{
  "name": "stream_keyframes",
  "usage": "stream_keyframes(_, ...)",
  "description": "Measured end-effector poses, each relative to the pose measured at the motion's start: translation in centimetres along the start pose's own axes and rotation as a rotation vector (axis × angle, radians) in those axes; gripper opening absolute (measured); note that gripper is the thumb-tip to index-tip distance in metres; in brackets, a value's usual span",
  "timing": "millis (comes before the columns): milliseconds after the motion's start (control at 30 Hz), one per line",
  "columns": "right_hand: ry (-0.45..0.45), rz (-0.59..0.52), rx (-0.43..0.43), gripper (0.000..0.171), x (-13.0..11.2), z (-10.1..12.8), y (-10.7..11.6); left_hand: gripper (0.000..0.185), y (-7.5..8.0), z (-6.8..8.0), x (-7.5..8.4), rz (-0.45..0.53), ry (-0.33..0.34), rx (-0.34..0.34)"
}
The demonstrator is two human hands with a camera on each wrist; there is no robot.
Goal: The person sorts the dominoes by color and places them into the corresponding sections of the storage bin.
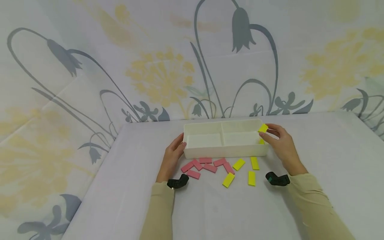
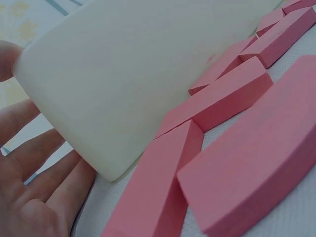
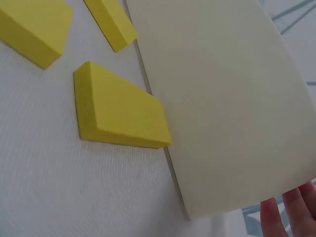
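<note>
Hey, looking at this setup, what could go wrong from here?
The yellow block at the fingertips of the right hand is above the right end of the white tray, so if it slips it might drop outside.

The left hand touches the tray's left end; a push toward the person could shove the pink blocks lying close along the front wall.

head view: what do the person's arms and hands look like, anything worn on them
The left sleeve and right sleeve are long, plain and light khaki, ending at the wrists. Each wrist has a small, angular black device, the left device and right device; the right one shows a little green patch. The left hand and right hand are ungloved.
</note>
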State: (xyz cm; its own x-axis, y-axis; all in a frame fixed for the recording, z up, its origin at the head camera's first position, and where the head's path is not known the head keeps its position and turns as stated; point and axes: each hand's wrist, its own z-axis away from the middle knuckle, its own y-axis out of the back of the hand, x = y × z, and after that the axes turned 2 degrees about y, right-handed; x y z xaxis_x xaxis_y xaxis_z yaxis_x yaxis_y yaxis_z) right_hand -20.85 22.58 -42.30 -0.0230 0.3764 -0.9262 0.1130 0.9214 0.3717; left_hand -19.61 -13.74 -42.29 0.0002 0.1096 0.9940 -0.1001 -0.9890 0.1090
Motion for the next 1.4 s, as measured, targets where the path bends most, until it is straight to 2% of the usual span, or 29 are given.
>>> stream_keyframes(267,-0.048,-0.016,0.006,0.071,0.2,-0.3,-0.7,0.048,-0.1,0.0,0.0,-0.006,0.004,0.007)
stream_keyframes(433,-0.030,0.028,-0.005,0.075,-0.9,0.4,-1.2,0.047,0.1,-0.1,0.0,-0.011,-0.012,0.006)
stream_keyframes(600,-0.020,0.058,-0.026,0.076,-1.0,0.6,-1.6,0.044,0.3,-0.7,-1.1,-0.015,-0.004,0.025)
stream_keyframes(767,-0.029,0.061,-0.026,0.074,-0.9,0.6,-1.9,0.046,0.5,-1.2,-2.3,-0.027,-0.035,0.023)
stream_keyframes(867,-0.029,0.051,-0.020,0.073,-0.8,0.6,-2.0,0.047,0.4,-1.3,-2.3,-0.007,-0.041,0.014)
stream_keyframes(1000,-0.031,0.054,-0.021,0.073,-0.7,0.5,-2.0,0.047,0.2,-0.6,-1.1,0.004,-0.025,-0.002)
stream_keyframes(1100,-0.031,0.060,-0.027,0.072,-0.6,0.4,-2.0,0.047,0.2,-0.7,-1.3,-0.004,-0.022,0.007)
stream_keyframes(1233,-0.015,0.074,-0.032,0.072,-0.6,0.4,-2.0,0.047,0.3,-1.3,-2.5,-0.008,-0.030,0.023)
stream_keyframes(1400,0.000,0.083,-0.035,0.071,-0.7,0.4,-1.8,0.046,0.2,-1.5,-2.4,-0.001,-0.042,0.019)
